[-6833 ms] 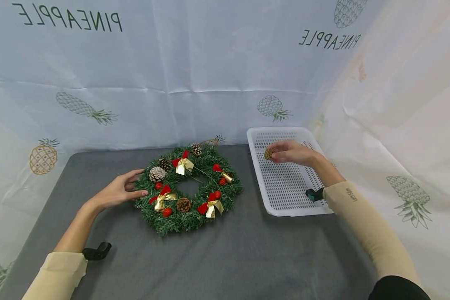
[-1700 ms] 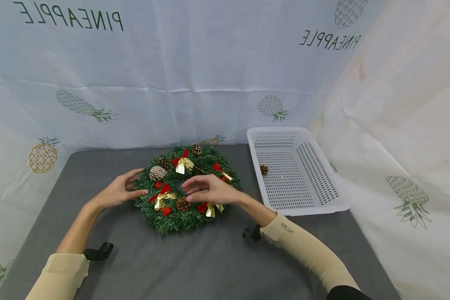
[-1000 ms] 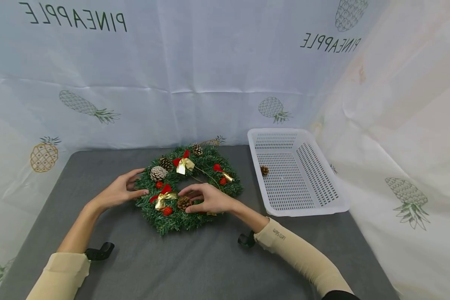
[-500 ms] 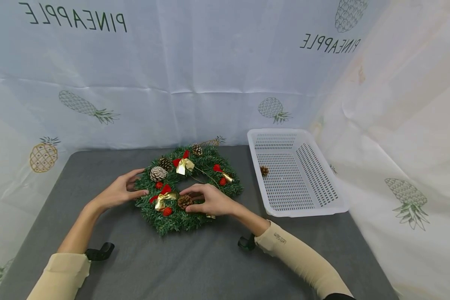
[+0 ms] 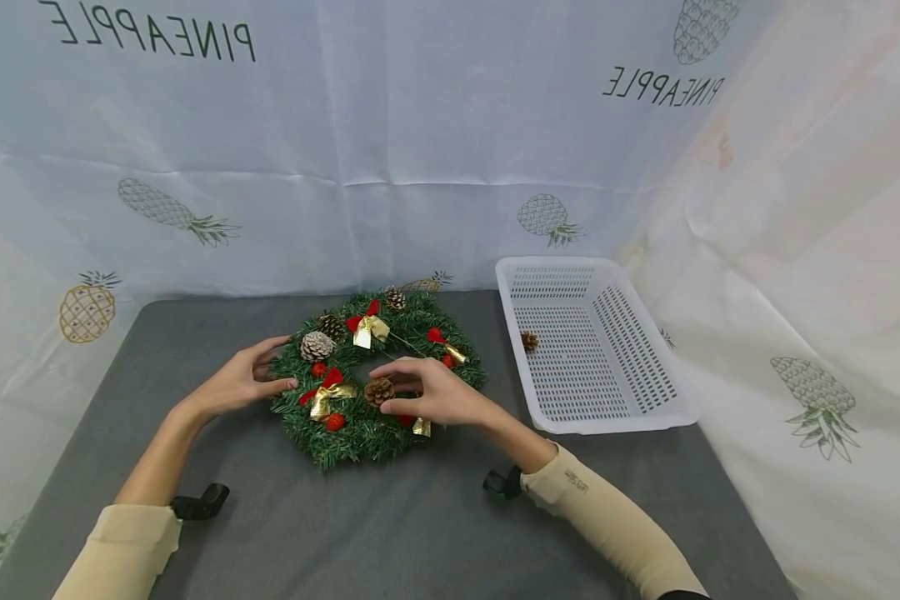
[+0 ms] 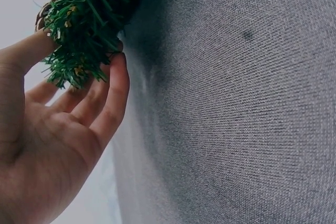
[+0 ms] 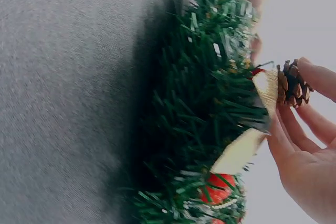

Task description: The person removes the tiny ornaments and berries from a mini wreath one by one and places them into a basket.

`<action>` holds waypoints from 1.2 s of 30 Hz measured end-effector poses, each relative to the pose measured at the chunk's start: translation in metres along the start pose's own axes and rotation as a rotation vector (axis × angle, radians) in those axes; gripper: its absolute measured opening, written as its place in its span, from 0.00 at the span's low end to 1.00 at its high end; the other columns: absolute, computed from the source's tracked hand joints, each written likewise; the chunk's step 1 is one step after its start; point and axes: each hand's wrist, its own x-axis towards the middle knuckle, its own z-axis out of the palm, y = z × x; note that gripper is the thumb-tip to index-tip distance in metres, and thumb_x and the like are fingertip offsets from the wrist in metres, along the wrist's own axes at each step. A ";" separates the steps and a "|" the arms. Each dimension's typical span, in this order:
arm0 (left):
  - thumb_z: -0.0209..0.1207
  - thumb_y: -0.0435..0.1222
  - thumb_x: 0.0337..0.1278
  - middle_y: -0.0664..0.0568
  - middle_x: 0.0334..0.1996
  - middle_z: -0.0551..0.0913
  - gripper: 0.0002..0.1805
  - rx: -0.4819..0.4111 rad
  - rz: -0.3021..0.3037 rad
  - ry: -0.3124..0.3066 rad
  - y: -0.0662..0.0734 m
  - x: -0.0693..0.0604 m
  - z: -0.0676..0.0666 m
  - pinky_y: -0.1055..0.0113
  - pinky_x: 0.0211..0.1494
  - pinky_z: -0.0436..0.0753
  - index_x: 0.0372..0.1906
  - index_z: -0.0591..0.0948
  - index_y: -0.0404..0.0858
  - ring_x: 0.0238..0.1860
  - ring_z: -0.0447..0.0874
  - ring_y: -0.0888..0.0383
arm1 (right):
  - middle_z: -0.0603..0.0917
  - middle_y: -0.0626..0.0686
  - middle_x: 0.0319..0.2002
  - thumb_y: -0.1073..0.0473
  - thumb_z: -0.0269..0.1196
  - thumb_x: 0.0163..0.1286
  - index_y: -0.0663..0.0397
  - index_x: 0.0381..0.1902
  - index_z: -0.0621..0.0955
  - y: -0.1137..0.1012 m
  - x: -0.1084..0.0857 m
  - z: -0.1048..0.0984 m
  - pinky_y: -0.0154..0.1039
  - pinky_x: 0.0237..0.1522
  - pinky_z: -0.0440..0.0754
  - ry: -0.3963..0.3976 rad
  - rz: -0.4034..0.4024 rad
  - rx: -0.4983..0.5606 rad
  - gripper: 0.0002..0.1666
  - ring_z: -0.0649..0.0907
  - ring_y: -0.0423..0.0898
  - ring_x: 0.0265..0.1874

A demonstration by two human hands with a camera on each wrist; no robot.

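A green wreath (image 5: 345, 442) with bows, red balls and several pinecones lies on the grey table. The left hand (image 5: 234, 382) grips its left edge, thumb on top; in the left wrist view the fingers (image 6: 113, 98) curl around the greenery (image 6: 89, 30). Over the wreath's front inner edge, the right hand (image 5: 438, 393) pinches a brown pinecone (image 5: 378, 392) between thumb and fingers. The right wrist view shows this pinecone (image 7: 294, 85) held clear above the greenery (image 7: 199, 98), beside a gold bow (image 7: 239, 153).
A white perforated basket (image 5: 607, 425) stands at the right of the table, with a small brown pinecone (image 5: 529, 342) at its left side. A pineapple-print sheet (image 5: 420, 108) hangs behind the table and to the right.
The right hand went from the basket, where a pinecone now lies, to the wreath. It took hold of the brown pinecone there and has lifted it slightly right. The left hand stays put.
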 end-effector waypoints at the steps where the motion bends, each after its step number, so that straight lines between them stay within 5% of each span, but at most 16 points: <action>1: 0.67 0.41 0.76 0.17 0.82 0.54 0.48 0.000 -0.001 -0.002 0.000 0.000 0.000 0.26 0.68 0.80 0.86 0.54 0.27 0.77 0.63 0.15 | 0.83 0.59 0.69 0.62 0.70 0.77 0.58 0.74 0.79 -0.002 -0.001 -0.002 0.38 0.68 0.87 0.007 -0.002 0.001 0.30 0.87 0.55 0.67; 9: 0.67 0.41 0.76 0.17 0.82 0.54 0.49 0.009 -0.004 -0.001 0.000 0.000 0.000 0.27 0.67 0.81 0.86 0.54 0.27 0.76 0.65 0.16 | 0.83 0.59 0.69 0.61 0.71 0.77 0.57 0.74 0.79 -0.015 -0.013 -0.017 0.53 0.72 0.85 0.047 -0.043 0.000 0.30 0.87 0.57 0.68; 28: 0.67 0.41 0.76 0.17 0.82 0.54 0.48 0.014 -0.005 -0.001 0.000 0.000 0.000 0.25 0.67 0.80 0.86 0.54 0.26 0.76 0.64 0.15 | 0.84 0.59 0.68 0.64 0.72 0.75 0.57 0.72 0.81 -0.030 -0.043 -0.068 0.58 0.72 0.84 0.210 -0.059 -0.063 0.29 0.86 0.57 0.67; 36: 0.67 0.41 0.76 0.18 0.82 0.54 0.49 0.006 -0.007 -0.007 0.001 0.000 -0.001 0.25 0.69 0.79 0.87 0.53 0.28 0.77 0.62 0.15 | 0.85 0.58 0.68 0.64 0.73 0.74 0.56 0.72 0.81 -0.029 -0.058 -0.087 0.50 0.74 0.83 0.275 -0.036 -0.083 0.31 0.85 0.55 0.69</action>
